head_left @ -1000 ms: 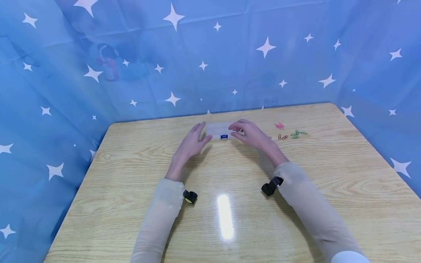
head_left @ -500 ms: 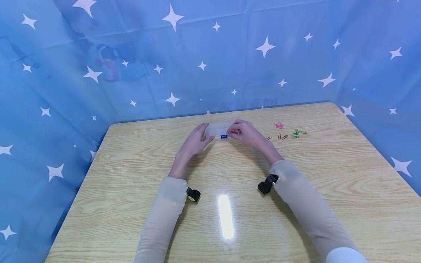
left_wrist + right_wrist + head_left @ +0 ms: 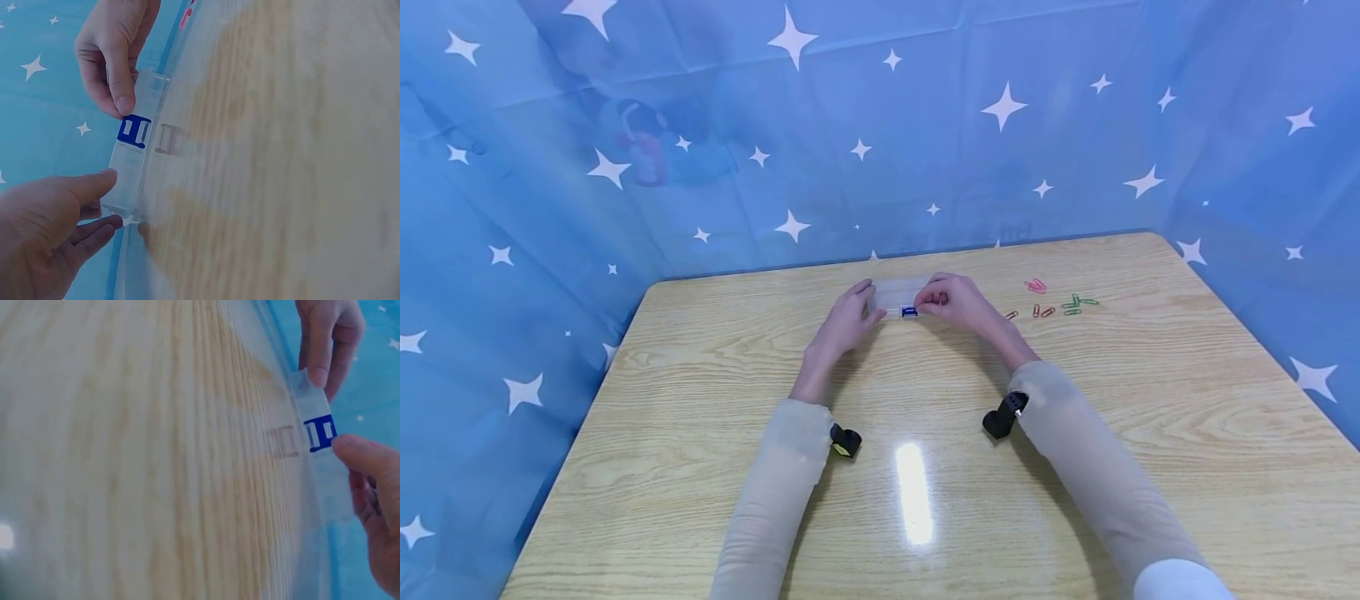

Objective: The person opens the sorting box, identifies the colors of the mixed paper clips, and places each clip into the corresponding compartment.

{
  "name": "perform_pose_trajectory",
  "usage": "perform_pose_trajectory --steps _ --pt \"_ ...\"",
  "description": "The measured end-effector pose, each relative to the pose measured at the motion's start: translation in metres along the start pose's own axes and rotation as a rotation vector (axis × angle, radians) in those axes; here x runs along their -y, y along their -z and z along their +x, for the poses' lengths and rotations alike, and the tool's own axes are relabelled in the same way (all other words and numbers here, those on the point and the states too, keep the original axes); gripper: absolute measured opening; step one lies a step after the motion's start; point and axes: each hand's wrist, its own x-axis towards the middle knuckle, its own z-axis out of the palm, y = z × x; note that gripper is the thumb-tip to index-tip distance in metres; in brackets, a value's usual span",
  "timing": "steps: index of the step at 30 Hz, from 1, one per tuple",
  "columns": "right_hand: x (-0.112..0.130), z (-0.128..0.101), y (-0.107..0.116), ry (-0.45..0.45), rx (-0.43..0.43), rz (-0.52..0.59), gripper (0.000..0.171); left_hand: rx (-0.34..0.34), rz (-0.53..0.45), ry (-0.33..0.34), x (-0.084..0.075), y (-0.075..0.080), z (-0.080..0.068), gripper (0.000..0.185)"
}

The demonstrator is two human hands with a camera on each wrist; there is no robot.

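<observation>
A clear plastic box [image 3: 892, 293] with a blue latch [image 3: 134, 130] on its front lies near the far edge of the table. My left hand [image 3: 842, 322] holds the box's left end, thumb on the front face and fingers around the end; in the left wrist view some of these fingers are hidden by the box. With its thumb at the edge of the latch, my right hand [image 3: 961, 305] grips the box at the middle and right. The right fingers are curled behind the thumb, and their exact contact is partly hidden.
On the wooden table [image 3: 700, 417], right of the box, lie red paper clips [image 3: 1048, 312], green paper clips [image 3: 1072, 305] and pink paper clips [image 3: 1036, 286]. A blue star-patterned curtain [image 3: 880, 125] hangs behind the far edge.
My right hand has moved left along the box to the latch, its thumb and fingers drawing together. The left hand has shifted slightly right against the box's end.
</observation>
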Motion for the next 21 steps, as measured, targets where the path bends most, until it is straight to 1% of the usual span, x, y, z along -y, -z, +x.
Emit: perform_pose_trajectory --steps 5,14,18,21 --pt "-0.0007 0.0000 0.0000 -0.014 -0.021 0.027 0.006 -0.016 0.009 -0.008 0.0008 -0.0012 0.0017 0.052" --pt "-0.0045 0.0009 -0.0032 -0.028 -0.031 0.052 0.006 -0.036 -0.016 0.019 -0.0010 -0.0046 0.0042 0.049" --pt "-0.0037 0.0015 -0.0038 -0.021 -0.024 0.052 0.007 -0.045 -0.001 0.025 -0.0030 -0.0046 0.0053 0.045" --pt "-0.0038 0.0028 -0.0036 0.003 0.002 0.034 0.006 -0.046 0.011 0.027 -0.0055 -0.0038 0.0066 0.042"
